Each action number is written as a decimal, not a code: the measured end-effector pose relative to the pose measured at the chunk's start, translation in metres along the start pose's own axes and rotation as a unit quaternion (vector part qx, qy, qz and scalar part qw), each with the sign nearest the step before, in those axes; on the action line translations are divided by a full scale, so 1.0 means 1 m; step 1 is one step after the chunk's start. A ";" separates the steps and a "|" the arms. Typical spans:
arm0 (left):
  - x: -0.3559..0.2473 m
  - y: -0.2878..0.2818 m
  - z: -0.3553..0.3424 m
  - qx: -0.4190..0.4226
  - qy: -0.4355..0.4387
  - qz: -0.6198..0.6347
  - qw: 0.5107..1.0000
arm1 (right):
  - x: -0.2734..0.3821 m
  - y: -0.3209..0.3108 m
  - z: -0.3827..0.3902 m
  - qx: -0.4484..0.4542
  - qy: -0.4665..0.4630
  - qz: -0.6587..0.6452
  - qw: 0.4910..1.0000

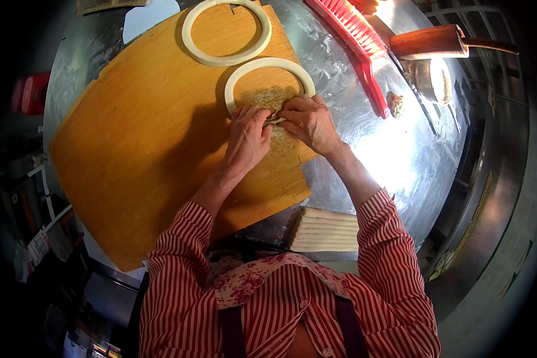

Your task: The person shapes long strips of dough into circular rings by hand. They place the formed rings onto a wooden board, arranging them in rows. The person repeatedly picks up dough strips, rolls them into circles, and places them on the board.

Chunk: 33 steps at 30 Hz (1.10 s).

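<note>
A pale dough ring (268, 62) lies on the wooden board (119, 155), its near side under my hands. At that near side my left hand (247, 136) and my right hand (314, 125) come close together, fingers bent and pinching the dough where the two ends meet. My fingers partly hide the joint, so I cannot tell whether the ends are fully joined. Just beyond, a second dough ring (221, 61) rests on the board, with a small seam at its far side.
Several dough strips (325, 230) lie side by side near my right forearm. On the metal table (334, 149) are a red bench brush (370, 71), a wooden rolling pin (426, 43), a metal cup (440, 80) and a small lump (396, 105). A white sheet (149, 19) sits beyond the board.
</note>
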<state>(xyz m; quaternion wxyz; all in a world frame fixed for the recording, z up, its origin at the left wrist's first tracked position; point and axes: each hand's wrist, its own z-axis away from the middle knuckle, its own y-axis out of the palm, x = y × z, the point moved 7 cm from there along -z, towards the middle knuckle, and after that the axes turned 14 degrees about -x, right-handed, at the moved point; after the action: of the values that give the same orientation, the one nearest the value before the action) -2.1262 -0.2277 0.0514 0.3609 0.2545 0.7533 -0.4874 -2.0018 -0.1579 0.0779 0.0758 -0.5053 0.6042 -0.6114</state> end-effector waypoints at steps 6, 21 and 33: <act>-0.006 -0.005 0.002 -0.006 -0.003 0.045 0.999 | 0.002 -0.006 -0.002 -0.042 -0.008 0.009 0.999; -0.010 0.003 0.003 -0.041 0.127 -0.009 0.991 | -0.005 -0.009 0.024 -0.075 0.012 0.024 0.997; -0.012 0.003 -0.001 -0.057 0.100 -0.002 0.993 | -0.003 -0.003 0.020 -0.083 0.057 -0.027 0.995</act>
<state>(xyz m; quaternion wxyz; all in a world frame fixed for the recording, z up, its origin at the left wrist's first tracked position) -2.1169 -0.2262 0.0600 0.2967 0.2799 0.8125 -0.4166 -1.9842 -0.1686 0.0742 -0.0173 -0.4905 0.6423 -0.5887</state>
